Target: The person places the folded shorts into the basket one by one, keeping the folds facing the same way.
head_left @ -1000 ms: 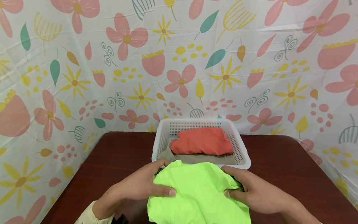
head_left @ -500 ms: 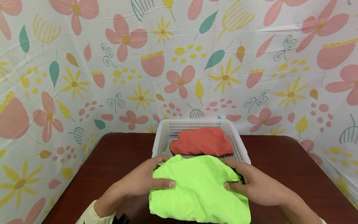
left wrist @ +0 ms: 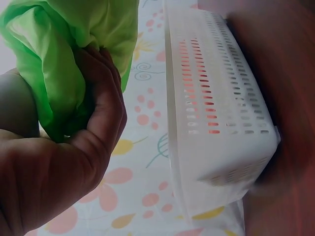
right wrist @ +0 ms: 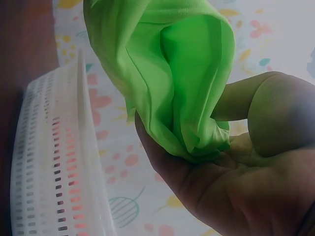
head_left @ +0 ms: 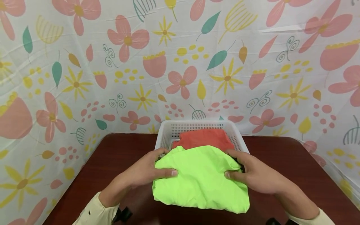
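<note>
A folded neon-green garment [head_left: 201, 179] hangs between my two hands in front of the basket, overlapping its near rim in the head view. My left hand [head_left: 143, 170] grips its left side, thumb on top and fingers beneath. On the right side my right hand [head_left: 257, 173] pinches the cloth the same way. Loose layers of the green cloth [right wrist: 182, 83] show between thumb and fingers in the right wrist view. In the left wrist view the left hand [left wrist: 93, 123] curls round the bunched edge. Behind lies a folded red-orange garment [head_left: 206, 138] inside the white plastic basket [head_left: 166, 131].
The perforated basket stands on a dark reddish-brown table [head_left: 129, 150] near its back edge. A floral-printed white cloth [head_left: 180, 62] hangs behind and along the sides. Black straps [head_left: 122, 215] sit near the wrists.
Both hands have carried the green garment forward and up toward the basket. It now covers the near rim and the grey-beige cloth seen in the basket earlier.
</note>
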`<state>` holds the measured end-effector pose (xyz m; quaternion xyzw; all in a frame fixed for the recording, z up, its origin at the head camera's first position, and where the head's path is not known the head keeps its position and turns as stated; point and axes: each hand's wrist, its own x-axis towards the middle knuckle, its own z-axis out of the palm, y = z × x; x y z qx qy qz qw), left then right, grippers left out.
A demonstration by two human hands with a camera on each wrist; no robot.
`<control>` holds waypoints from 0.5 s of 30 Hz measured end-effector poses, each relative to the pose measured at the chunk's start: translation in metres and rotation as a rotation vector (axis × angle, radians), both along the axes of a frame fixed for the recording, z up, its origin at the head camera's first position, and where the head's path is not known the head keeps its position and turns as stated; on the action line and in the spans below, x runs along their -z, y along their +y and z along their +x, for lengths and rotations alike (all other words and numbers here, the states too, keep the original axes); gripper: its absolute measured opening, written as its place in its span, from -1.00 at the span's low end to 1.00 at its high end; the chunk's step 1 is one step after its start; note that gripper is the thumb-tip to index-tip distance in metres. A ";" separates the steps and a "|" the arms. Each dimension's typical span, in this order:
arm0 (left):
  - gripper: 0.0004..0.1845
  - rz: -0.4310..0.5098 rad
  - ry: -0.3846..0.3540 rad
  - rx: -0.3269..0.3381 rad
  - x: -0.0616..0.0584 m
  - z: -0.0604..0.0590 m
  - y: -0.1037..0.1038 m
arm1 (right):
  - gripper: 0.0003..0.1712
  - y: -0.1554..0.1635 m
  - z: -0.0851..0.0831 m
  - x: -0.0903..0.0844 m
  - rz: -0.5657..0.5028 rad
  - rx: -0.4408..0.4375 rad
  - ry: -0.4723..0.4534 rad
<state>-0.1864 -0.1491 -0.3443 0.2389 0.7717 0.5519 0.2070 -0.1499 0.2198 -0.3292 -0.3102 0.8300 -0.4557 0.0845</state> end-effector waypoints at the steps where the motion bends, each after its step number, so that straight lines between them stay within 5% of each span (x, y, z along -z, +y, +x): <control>1: -0.37 -0.001 0.002 0.001 -0.001 -0.002 0.000 | -0.69 0.000 -0.001 -0.001 0.004 0.007 -0.005; 9: -0.39 -0.025 0.020 -0.022 -0.007 -0.012 0.002 | -0.62 0.000 -0.012 -0.008 0.051 0.046 -0.014; 15: -0.40 0.001 -0.038 -0.025 -0.012 -0.020 0.003 | -0.60 0.000 -0.020 -0.012 0.048 0.063 -0.063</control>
